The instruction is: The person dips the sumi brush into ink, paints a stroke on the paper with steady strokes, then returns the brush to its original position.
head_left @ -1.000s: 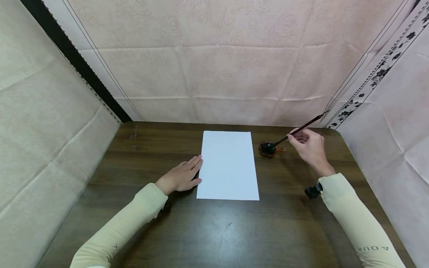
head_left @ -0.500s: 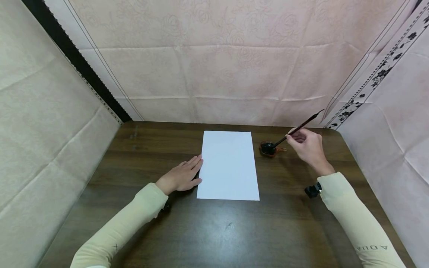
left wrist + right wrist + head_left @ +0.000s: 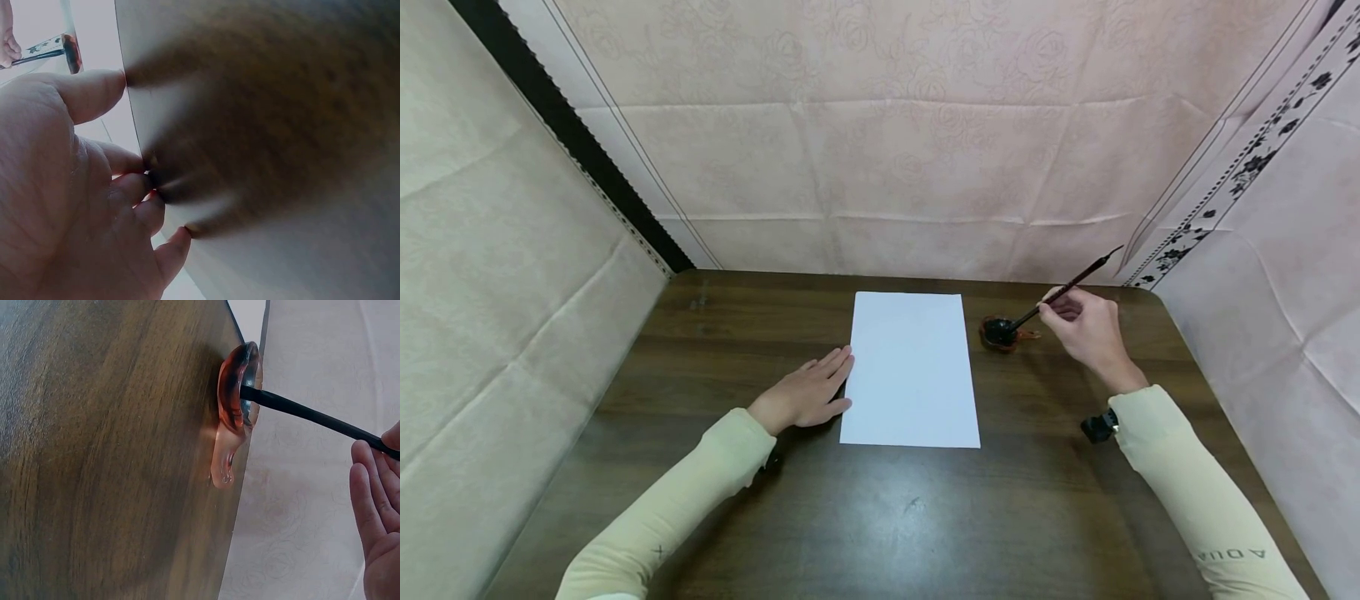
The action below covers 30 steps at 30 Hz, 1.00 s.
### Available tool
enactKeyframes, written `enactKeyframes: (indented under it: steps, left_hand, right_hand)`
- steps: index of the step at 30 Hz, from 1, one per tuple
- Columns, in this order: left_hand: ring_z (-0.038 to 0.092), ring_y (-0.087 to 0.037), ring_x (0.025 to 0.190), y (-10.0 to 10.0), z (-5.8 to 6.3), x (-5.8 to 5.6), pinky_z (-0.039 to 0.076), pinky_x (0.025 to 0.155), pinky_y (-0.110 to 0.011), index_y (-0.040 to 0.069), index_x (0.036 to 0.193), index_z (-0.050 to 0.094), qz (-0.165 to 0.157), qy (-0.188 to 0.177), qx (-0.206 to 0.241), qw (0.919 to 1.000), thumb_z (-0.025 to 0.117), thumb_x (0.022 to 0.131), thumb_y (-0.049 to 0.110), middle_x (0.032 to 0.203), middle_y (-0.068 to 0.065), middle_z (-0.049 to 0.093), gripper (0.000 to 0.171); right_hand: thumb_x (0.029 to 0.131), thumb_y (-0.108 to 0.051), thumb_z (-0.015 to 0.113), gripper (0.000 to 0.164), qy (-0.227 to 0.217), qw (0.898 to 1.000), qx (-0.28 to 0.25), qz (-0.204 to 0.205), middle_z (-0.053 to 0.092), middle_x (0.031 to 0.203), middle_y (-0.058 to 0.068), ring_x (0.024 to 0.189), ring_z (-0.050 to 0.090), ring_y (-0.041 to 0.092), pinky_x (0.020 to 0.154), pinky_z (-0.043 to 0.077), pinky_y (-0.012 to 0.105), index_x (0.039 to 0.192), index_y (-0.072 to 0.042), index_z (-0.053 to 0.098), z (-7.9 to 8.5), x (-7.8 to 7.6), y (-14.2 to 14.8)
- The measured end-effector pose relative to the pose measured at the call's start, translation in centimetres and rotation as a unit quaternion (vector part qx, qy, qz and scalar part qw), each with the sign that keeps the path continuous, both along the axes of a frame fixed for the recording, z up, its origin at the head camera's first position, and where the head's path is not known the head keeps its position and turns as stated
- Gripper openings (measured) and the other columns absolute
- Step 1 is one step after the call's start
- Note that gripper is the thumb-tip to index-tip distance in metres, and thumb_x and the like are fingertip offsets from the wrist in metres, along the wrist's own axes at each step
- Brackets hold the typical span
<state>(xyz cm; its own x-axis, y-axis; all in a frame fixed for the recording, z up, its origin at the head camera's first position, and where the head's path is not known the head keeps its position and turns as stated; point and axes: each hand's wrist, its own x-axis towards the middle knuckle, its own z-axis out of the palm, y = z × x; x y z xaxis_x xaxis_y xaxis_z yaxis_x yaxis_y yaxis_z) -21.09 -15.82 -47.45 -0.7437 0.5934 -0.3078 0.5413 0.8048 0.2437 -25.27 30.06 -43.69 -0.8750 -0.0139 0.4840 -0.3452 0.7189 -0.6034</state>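
Note:
A blank white sheet of paper (image 3: 912, 371) lies on the table, with my left hand (image 3: 805, 392) resting flat at its left edge, fingertips on the margin. In the left wrist view the fingers (image 3: 134, 187) are extended and touch the surface. My right hand (image 3: 1086, 325) pinches a dark brush (image 3: 1078, 277) between thumb and fingers, its handle slanting up to the right. The brush's lower end dips into a small translucent amber ink dish (image 3: 1028, 335) holding black ink, right of the paper. The right wrist view shows the dish (image 3: 222, 456) with its short handle; the bristles are hidden inside.
The dark wooden table (image 3: 880, 517) has rounded far corners. Pale patterned cloth (image 3: 880, 167) hangs behind it and along both sides. A black camera (image 3: 1099, 427) is strapped at the right wrist, near the tabletop.
My right hand and the brush's upper end have shifted slightly left and down, while the lower end stays in the ink dish. The left hand and paper have not visibly moved.

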Motion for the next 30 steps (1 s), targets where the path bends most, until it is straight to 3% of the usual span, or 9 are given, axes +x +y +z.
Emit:
enactKeyframes:
  steps: [19, 30]
  left_hand:
    - [0.011, -0.035, 0.167, 0.0, 0.1, 0.0, 0.021, 0.132, -0.059, -0.002, 0.168, 0.012, 0.004, -0.005, 0.001, 1.0000, 0.045, 0.113, 0.039, 0.179, -0.018, 0.004, 0.076]
    - [0.011, -0.035, 0.167, 0.0, 0.3, 0.0, 0.021, 0.132, -0.059, -0.001, 0.168, 0.012, 0.004, -0.005, -0.001, 1.0000, 0.045, 0.113, 0.040, 0.179, -0.018, 0.004, 0.077]
  right_hand:
    - [0.096, -0.019, 0.077, 0.015, 0.018, 1.000, -0.016, -0.006, 0.081, 0.090, 0.019, 0.074, 0.057, -0.027, 0.070, 0.045, -0.002, 0.099, -0.005, 0.079, 1.8, -0.1, 0.2]
    - [0.099, -0.025, 0.074, 0.018, -0.021, 1.000, 0.005, -0.009, 0.081, 0.094, 0.016, 0.074, 0.055, -0.026, 0.069, 0.044, -0.002, 0.101, -0.007, 0.078, 0.7, 0.0, 0.1]
